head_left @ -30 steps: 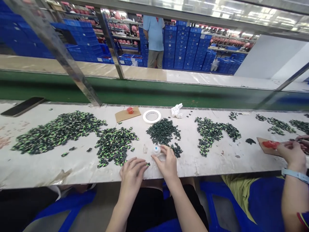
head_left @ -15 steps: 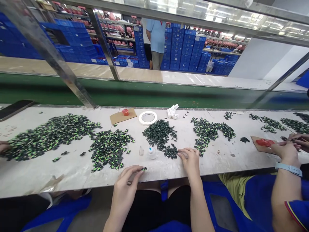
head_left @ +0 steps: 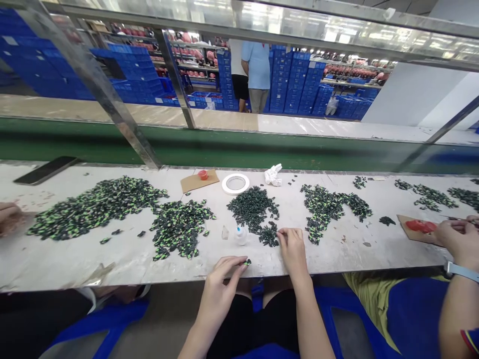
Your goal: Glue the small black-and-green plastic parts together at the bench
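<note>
My left hand (head_left: 223, 281) pinches a small black-and-green part (head_left: 247, 262) between thumb and fingertips, just above the table's front edge. At the edge of a small cluster of dark parts (head_left: 268, 234), my right hand (head_left: 293, 248) has thumb and forefinger close together; whether a piece sits between them is too small to tell. A larger heap of plain dark parts (head_left: 251, 207) lies behind that cluster. Left of it stands a small clear bottle with a blue tip (head_left: 240, 236). Black-and-green parts form a heap (head_left: 181, 227) further left and another heap (head_left: 318, 204) on the right.
A white tape roll (head_left: 235, 184), crumpled tissue (head_left: 273, 175) and cardboard with a red cup (head_left: 202, 175) lie at the back. A phone (head_left: 45, 170) is far left. Co-workers' hands show at the left edge (head_left: 8, 212) and right (head_left: 458, 237). Metal posts (head_left: 174, 75) rise behind the table.
My left hand has moved right with its black-and-green part, closer to my right hand. My right hand stays by the small cluster. The co-worker's hand at left has drawn away from the big heap.
</note>
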`<action>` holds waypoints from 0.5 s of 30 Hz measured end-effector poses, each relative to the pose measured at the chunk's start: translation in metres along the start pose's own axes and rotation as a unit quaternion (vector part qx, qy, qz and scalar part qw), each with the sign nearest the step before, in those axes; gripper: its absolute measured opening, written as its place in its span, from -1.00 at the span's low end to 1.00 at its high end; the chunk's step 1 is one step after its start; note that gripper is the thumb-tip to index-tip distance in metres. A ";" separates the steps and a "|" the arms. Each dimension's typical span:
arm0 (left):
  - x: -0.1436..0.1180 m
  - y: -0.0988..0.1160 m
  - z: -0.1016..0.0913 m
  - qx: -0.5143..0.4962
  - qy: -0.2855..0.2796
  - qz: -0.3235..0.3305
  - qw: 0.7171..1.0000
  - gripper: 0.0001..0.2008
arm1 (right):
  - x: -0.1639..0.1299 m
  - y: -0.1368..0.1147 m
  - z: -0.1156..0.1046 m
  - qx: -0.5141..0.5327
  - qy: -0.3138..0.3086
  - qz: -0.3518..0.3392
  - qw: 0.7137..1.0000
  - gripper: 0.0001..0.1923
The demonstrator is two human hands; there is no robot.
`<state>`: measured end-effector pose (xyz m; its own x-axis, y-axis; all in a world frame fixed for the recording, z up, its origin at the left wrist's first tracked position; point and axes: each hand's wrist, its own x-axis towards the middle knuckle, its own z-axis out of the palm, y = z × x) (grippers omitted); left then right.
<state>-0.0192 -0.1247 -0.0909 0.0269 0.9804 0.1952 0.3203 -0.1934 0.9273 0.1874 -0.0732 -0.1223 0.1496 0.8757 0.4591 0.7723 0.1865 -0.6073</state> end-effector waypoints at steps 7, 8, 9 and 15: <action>0.002 0.004 0.005 -0.020 -0.016 0.007 1.000 -0.81 | 0.000 -0.008 -0.012 0.097 0.004 0.022 0.995 -0.74; 0.003 0.005 0.006 -0.022 -0.016 0.007 1.000 -0.82 | -0.001 -0.010 -0.013 0.128 0.005 0.038 0.991 -0.74; 0.003 0.005 0.007 -0.026 -0.015 0.007 1.000 -0.82 | -0.002 -0.011 -0.015 0.159 0.006 0.058 0.985 -0.74; 0.010 0.005 0.020 -0.053 0.005 -0.007 0.999 -0.81 | -0.008 -0.013 -0.014 0.300 -0.014 0.199 0.933 -0.64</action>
<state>0.0022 -0.1156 -0.0907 0.0146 0.9826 0.1850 0.2188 -0.1837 0.9583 0.1850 -0.0890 -0.1088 0.3284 0.9383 0.1080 0.1729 0.0526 -0.9835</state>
